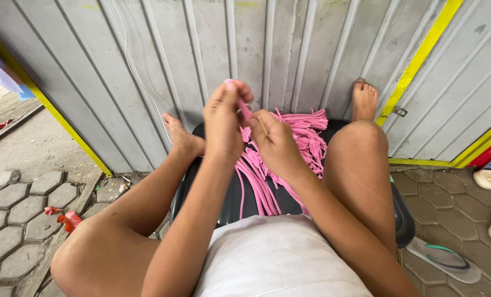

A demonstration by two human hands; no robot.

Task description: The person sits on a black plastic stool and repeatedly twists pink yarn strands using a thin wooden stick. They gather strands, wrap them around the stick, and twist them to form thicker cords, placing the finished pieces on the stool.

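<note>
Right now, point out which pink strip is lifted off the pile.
The pink strip pinched in the left hand, raised upright above the pile; the others lie flat.

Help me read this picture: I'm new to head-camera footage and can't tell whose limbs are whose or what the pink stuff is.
There is no machine here. The single picture comes from a camera worn on a person's head, looking down, so the arms and bare legs are that person's own. They sit facing a grey corrugated metal wall, feet against it. A pile of pink strips lies on a black seat between the knees. The left hand pinches one pink strip upright by its top. The right hand holds a thin stick beside it. A flip-flop lies on the paving at right.
</note>
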